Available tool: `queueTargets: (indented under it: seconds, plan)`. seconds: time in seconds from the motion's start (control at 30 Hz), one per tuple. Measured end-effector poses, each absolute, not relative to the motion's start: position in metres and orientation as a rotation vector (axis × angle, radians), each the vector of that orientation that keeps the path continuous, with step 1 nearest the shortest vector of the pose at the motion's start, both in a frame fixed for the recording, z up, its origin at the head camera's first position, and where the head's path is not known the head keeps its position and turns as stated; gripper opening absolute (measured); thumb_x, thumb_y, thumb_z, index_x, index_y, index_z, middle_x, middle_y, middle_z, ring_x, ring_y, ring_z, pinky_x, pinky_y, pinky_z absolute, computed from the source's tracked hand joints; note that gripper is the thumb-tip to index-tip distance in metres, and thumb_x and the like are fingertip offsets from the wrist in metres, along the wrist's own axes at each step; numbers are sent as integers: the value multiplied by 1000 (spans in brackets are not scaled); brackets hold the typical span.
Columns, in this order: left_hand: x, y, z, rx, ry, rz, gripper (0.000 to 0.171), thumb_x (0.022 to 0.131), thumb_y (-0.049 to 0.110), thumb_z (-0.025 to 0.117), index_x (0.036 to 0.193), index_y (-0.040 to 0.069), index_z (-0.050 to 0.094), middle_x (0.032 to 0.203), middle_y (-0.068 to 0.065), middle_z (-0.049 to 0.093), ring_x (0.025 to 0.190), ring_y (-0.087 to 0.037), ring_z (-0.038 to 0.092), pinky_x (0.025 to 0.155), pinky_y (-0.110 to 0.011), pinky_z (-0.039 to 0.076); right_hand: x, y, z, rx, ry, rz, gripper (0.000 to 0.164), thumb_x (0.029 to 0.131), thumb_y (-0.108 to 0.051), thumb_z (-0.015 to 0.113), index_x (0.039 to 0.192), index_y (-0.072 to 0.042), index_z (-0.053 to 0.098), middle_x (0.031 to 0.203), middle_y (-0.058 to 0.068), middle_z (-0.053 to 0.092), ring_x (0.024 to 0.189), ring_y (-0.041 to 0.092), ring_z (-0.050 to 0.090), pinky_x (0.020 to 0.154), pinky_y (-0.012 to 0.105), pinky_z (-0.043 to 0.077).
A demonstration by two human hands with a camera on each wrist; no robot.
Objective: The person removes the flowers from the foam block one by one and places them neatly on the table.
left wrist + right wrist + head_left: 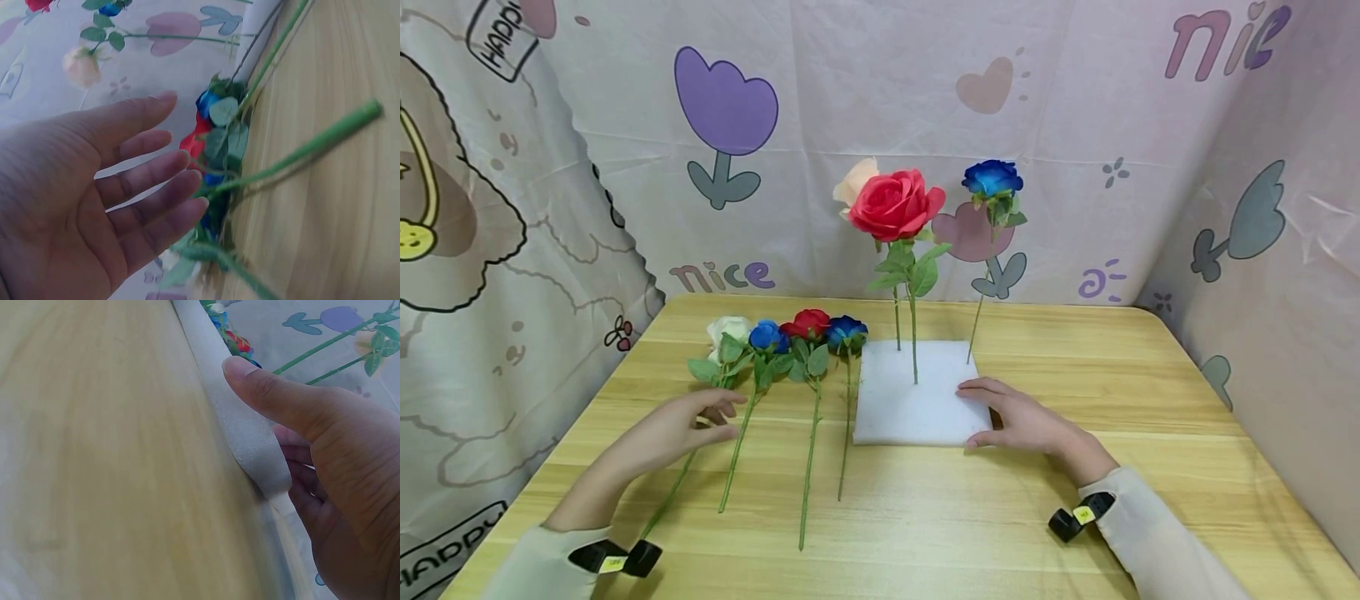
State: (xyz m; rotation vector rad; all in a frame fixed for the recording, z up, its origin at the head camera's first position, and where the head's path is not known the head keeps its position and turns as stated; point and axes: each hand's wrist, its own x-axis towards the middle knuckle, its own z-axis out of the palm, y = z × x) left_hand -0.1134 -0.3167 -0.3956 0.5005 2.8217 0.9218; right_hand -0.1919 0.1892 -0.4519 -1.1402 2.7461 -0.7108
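Observation:
My left hand (677, 429) hovers with relaxed fingers over the stems of a white rose (728, 331) and a blue rose (767, 336), which lie on the table. In the left wrist view its palm (62, 181) holds nothing. My right hand (1026, 418) grips the right front corner of a white foam board (898, 417), thumb at the front edge and fingers along the side. Upright in the board stand a red rose (897, 204), a pale peach rose (854, 181) partly hidden behind it, and a blue rose (992, 177) leaning slightly right.
Another red rose (807, 323) and a darker blue rose (847, 330) lie between my left hand and the board, stems toward me. The wooden table (970, 525) meets a printed cloth backdrop (865, 83) at the back and sides.

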Motion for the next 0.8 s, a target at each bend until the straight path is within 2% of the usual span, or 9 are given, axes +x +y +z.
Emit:
queueTargets:
  seconds: [0.13, 0.4, 0.8]
  plan:
    - [-119, -304, -393, 554, 2823, 954, 51, 95, 34, 65, 135, 4, 56, 116, -9, 64, 99, -19, 61, 80, -40, 53, -193, 189, -453, -1150, 2745, -713, 81, 80, -55, 75, 143, -10, 50, 148, 3, 43, 138, 26, 37, 112, 44, 32]
    - [-132, -275, -393, 644, 2862, 1015, 52, 95, 40, 64, 134, 6, 57, 118, -10, 65, 105, -23, 61, 88, -45, 53, -192, 189, -453, -1156, 2739, -733, 80, 80, -53, 75, 142, -9, 50, 148, 5, 43, 137, 27, 37, 112, 45, 32]
    - [-154, -234, -398, 748, 2813, 1146, 51, 95, 37, 65, 134, 7, 58, 124, -12, 63, 111, -26, 59, 93, -46, 51, -192, 189, -453, -1157, 2739, -739, 82, 79, -56, 74, 142, -9, 50, 148, 4, 43, 137, 28, 37, 111, 45, 32]
